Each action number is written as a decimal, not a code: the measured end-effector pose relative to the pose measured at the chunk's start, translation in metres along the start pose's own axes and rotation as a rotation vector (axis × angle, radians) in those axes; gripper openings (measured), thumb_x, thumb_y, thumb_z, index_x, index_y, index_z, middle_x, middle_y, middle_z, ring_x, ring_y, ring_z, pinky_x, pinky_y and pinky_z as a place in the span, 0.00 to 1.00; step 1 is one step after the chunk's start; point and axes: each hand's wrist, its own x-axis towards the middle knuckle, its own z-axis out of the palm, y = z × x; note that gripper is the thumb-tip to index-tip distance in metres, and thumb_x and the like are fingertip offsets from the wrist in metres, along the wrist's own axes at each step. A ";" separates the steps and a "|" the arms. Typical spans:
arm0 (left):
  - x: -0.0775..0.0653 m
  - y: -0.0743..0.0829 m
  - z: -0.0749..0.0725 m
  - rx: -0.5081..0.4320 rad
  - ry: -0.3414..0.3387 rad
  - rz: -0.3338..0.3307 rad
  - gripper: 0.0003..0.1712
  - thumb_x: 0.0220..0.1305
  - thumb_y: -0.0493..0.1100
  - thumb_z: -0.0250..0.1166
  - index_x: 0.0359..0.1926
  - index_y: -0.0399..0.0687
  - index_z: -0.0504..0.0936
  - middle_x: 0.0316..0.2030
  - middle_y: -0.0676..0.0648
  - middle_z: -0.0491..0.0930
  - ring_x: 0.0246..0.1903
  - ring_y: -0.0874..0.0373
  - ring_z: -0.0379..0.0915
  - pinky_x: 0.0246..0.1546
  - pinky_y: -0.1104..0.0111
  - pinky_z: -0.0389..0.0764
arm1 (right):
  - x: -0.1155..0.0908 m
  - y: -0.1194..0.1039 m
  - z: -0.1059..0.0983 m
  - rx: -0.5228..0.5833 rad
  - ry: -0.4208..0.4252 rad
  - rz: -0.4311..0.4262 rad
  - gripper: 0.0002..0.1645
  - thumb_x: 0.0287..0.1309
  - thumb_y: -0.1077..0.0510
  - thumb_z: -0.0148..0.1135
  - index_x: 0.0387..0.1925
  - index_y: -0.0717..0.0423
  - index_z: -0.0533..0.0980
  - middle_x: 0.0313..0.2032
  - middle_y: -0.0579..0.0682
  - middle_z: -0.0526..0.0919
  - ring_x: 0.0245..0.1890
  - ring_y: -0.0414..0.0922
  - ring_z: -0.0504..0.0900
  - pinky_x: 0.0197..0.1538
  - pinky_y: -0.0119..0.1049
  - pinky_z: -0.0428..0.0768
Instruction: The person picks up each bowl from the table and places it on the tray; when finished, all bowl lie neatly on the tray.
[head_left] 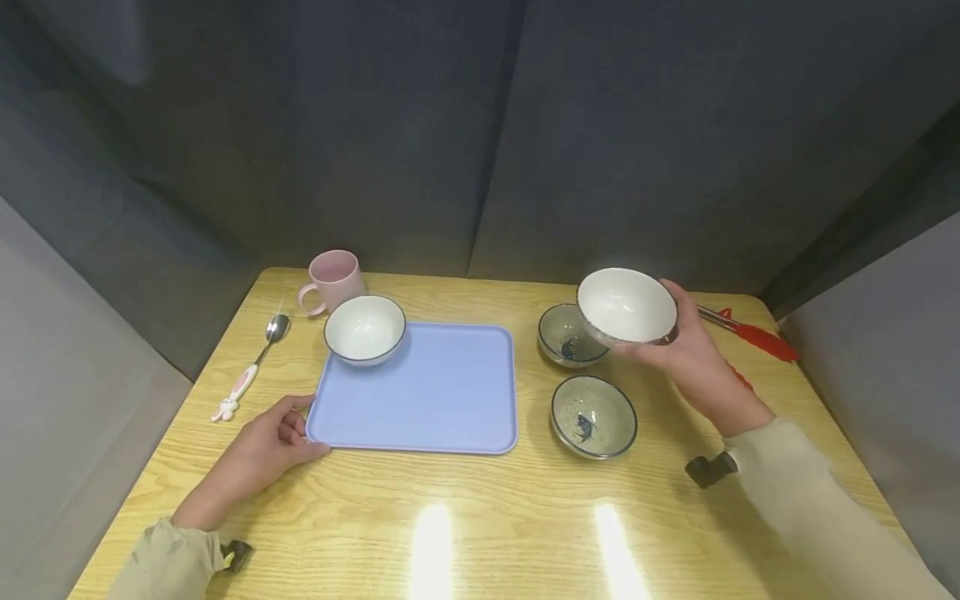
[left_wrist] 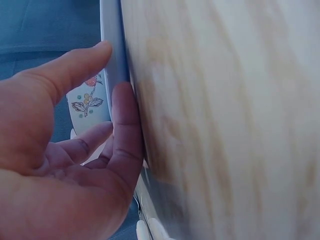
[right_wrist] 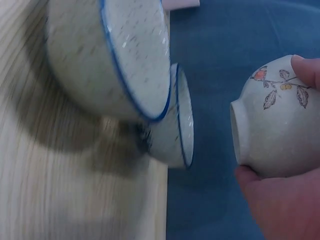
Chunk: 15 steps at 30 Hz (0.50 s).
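My right hand (head_left: 705,367) grips a white bowl (head_left: 627,305) by its right side and holds it raised, partly over the rear of two speckled, blue-rimmed bowls. In the right wrist view, a bird-and-leaf pattern shows on the held bowl (right_wrist: 285,125). The rear speckled bowl (head_left: 568,340) and the front speckled bowl (head_left: 594,421) stand on the table. My left hand (head_left: 264,446) holds the front left corner of a blue tray (head_left: 427,400), thumb at the front edge, fingers at the left edge. A second white bowl (head_left: 365,330) sits on the tray's back left corner.
A pink mug (head_left: 336,280) stands behind the tray's left end. Left of it lies a spoon (head_left: 247,375) with a white rabbit handle. Red-tipped tongs (head_left: 757,337) lie at the back right, partly hidden by my right hand. Dark curtains hang behind the wooden table (head_left: 420,525).
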 end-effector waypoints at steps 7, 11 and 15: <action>-0.001 0.000 0.000 -0.008 -0.007 -0.008 0.48 0.69 0.48 0.82 0.81 0.35 0.70 0.45 0.45 0.80 0.41 0.56 0.74 0.36 0.71 0.77 | -0.002 -0.020 0.013 0.017 -0.045 -0.006 0.76 0.63 0.56 0.84 0.92 0.44 0.36 0.87 0.59 0.52 0.81 0.59 0.65 0.72 0.30 0.75; -0.001 -0.001 0.000 -0.007 -0.004 0.000 0.48 0.69 0.47 0.82 0.81 0.34 0.69 0.45 0.44 0.80 0.41 0.56 0.74 0.36 0.71 0.76 | -0.002 -0.028 0.020 0.020 -0.054 -0.021 0.76 0.62 0.56 0.84 0.92 0.44 0.37 0.87 0.58 0.54 0.80 0.59 0.67 0.67 0.24 0.76; -0.001 -0.001 0.000 -0.005 -0.003 0.000 0.48 0.69 0.47 0.82 0.81 0.35 0.70 0.45 0.44 0.80 0.40 0.57 0.74 0.36 0.71 0.77 | -0.002 -0.032 0.028 0.020 -0.075 -0.025 0.76 0.62 0.54 0.85 0.92 0.43 0.38 0.87 0.57 0.56 0.80 0.58 0.68 0.73 0.37 0.75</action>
